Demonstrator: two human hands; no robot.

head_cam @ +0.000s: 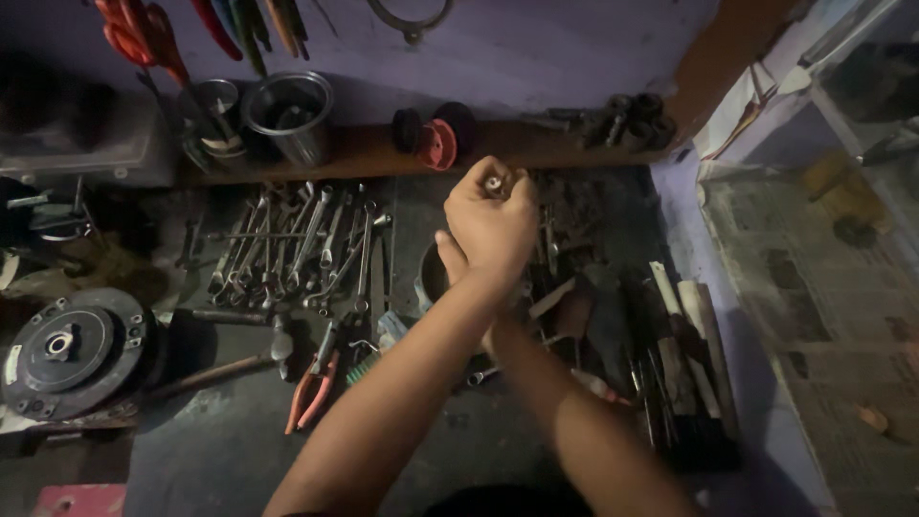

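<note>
Metal fitting (495, 183) gripped overhead of cluttered surface (239, 431).
I see my left hand (490, 222) closed round it; right hand (452, 257) beneath, grip unclear.

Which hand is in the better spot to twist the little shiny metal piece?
Probably the left hand: its fingers close around the small shiny round metal piece. The right hand sits lower, mostly hidden behind the left wrist, and its grip cannot be seen.
</note>
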